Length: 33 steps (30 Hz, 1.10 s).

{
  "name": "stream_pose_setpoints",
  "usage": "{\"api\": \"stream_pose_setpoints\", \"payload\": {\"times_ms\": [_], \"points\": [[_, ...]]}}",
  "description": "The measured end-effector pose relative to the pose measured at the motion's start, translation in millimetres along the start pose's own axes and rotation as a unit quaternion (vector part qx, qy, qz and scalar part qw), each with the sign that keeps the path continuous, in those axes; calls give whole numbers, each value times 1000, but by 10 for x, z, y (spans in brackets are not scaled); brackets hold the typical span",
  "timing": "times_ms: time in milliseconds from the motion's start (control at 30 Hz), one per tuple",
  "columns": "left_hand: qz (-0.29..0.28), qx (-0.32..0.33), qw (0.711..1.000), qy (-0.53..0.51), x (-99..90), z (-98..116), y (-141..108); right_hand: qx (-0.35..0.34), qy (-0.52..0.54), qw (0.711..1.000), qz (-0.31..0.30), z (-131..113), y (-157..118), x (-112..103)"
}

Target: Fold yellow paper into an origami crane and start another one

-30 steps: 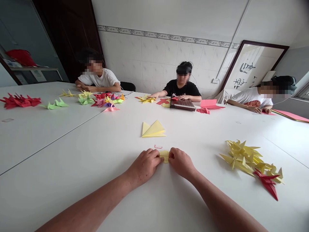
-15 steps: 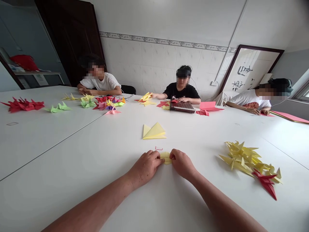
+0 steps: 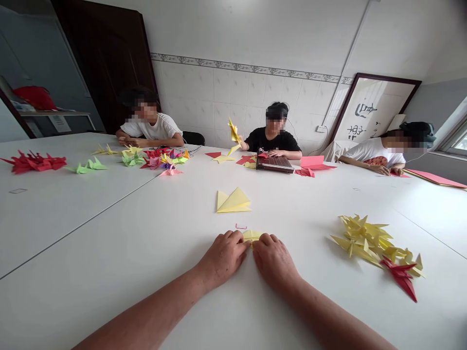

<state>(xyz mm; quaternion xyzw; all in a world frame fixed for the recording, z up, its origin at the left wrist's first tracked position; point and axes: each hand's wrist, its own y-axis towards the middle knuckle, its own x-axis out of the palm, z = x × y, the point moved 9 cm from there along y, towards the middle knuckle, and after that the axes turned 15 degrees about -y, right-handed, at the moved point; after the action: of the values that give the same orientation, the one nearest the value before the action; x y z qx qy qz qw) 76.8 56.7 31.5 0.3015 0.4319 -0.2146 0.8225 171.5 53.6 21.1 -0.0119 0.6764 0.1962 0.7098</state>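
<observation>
One small folded piece of yellow origami paper (image 3: 251, 236) lies near the front edge of the white worktop (image 3: 91, 233), held between the left hand (image 3: 223, 258) and the right hand (image 3: 273, 261). The hands are close together, clamping it from both sides and pressing it to the surface, so only a narrow strip of the paper shows. It should weigh almost nothing. It looks stiff along its creases but soft between them, so it could crumple under a hard squeeze, and it may slide on the smooth worktop. The folded ends, pinched between thumb and fingers, look like the safest place to hold it. Just ahead of the hands lies a tiny red paper outline (image 3: 241, 226), and farther on sits a flat folded yellow sheet (image 3: 233, 201). Toward the right edge is a heap of yellow paper cranes (image 3: 365, 238), with a red crane (image 3: 400, 277) at its near side. Across the worktop, a co-worker's hand (image 3: 239, 144) raises a yellow crane (image 3: 234, 133), and mixed-colour cranes (image 3: 162, 158) cluster near the far edge.
</observation>
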Motion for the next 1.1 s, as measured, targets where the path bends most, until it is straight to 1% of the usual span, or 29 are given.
{"api": "stream_pose_setpoints", "payload": {"times_ms": [100, 200, 267, 333, 400, 467, 533, 633, 733, 833, 967, 1100], "points": [[-8, -4, 1000, 8, -32, 24, -12, -36, -41, 998, 5, -74, -4, 5], [-14, -11, 1000, 23, -56, 11, -21, -48, -44, 998, 14, -72, 4, 4], [-9, -3, 1000, 21, -75, 2, -15, -51, -35, 998, 16, -38, 12, 0], [12, 20, 1000, 7, -114, -5, 0, -59, -24, 998, 14, 4, 20, -5], [54, 35, 998, -13, -190, -49, 16, -76, -12, 997, 12, 49, 31, -15], [99, 30, 994, -33, -266, -142, 24, -95, -1, 995, 15, 93, 47, -38], [109, 20, 992, -53, -273, -233, 31, -107, 8, 994, 20, 138, 69, -60], [61, 23, 996, -58, -161, -256, 42, -112, 14, 993, 20, 180, 102, -71], [11, 39, 998, -38, -49, -176, 36, -115, 17, 993, 22, 181, 113, -76], [-22, 48, 998, -30, 14, -90, 33, -110, 22, 993, 28, 180, 109, -77], [-35, 45, 998, -26, 37, -48, 27, -95, 21, 995, 28, 199, 110, -50], [-22, 52, 998, -42, 22, -16, 10, -85, 35, 995, 33, 225, 117, -29]]}}
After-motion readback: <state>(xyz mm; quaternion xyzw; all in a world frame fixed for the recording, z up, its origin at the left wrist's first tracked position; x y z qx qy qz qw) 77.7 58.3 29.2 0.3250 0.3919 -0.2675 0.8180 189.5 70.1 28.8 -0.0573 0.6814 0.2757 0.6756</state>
